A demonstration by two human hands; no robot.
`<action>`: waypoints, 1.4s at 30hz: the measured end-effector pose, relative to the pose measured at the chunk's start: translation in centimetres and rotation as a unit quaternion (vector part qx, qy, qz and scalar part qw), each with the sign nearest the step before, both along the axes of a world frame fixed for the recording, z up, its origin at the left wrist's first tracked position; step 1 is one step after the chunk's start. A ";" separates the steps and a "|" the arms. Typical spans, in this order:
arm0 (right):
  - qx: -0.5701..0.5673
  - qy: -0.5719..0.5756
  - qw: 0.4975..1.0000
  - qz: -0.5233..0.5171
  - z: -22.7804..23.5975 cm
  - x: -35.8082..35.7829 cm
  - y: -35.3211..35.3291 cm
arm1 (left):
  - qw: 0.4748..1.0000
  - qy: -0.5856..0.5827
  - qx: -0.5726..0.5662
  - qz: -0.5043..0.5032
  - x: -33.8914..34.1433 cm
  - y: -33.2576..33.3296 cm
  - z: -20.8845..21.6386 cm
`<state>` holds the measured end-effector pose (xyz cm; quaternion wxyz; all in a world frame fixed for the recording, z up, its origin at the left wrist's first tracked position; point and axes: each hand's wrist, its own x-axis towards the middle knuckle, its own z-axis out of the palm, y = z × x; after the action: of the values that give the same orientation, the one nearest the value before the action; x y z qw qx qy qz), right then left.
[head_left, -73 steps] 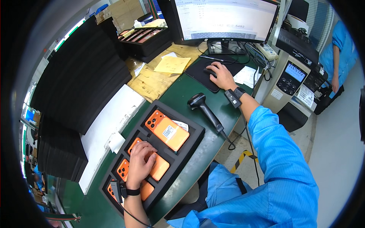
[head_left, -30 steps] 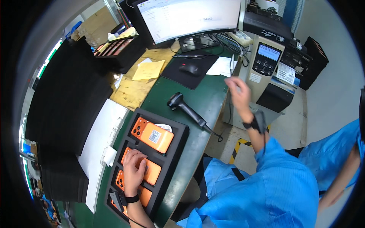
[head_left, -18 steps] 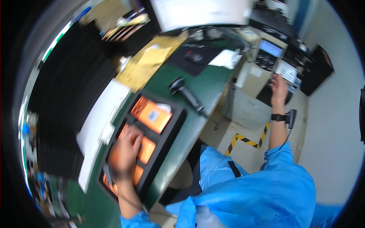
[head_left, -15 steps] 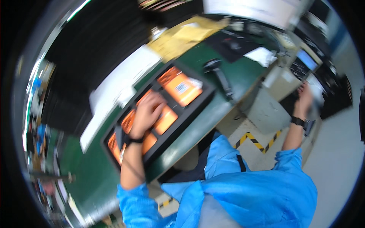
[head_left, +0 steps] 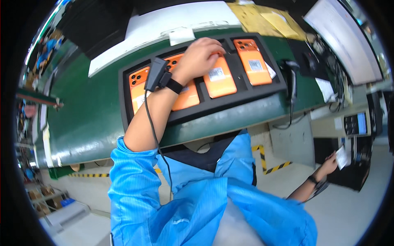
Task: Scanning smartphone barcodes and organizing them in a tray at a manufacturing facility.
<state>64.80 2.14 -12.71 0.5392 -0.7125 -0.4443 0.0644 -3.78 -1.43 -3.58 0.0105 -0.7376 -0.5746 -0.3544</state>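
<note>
An orange smartphone with a white label lies back up in a black foam tray. Curled over its upper end, my left hand is closed on it and hides its camera area. Another orange smartphone lies to the right, and two more, including the leftmost smartphone, lie to the left, partly behind my wrist. Far off to the right, my right hand pinches a small white paper slip, held beside the table near some dark equipment.
A black handheld scanner with a cable lies right of the tray on the green table. Behind stand a white board and yellow paper. A monitor and a device with a blue screen are at the right.
My head view has turned, so the tray now appears nearly level. My left hand stays at the same smartphone. The white slip in my right hand shows more sharply.
</note>
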 end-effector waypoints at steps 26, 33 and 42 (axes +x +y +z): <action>-0.013 0.205 0.808 0.552 7.1 -43.8 -1.5 | 0.997 0.038 -0.042 -0.044 -0.1 -1.2 -0.8; -0.016 0.211 0.800 0.561 7.4 -43.5 -1.2 | 0.996 0.063 -0.050 -0.036 0.2 -0.5 -0.5; -0.014 0.208 0.806 0.555 7.3 -43.0 -1.3 | 0.998 0.034 -0.036 -0.039 1.0 -0.6 -0.9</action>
<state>21.79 0.82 -5.40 0.4811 -0.3218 -0.6397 0.5057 -2.77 -1.99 -4.47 -0.0101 -0.7709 -0.5572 -0.3083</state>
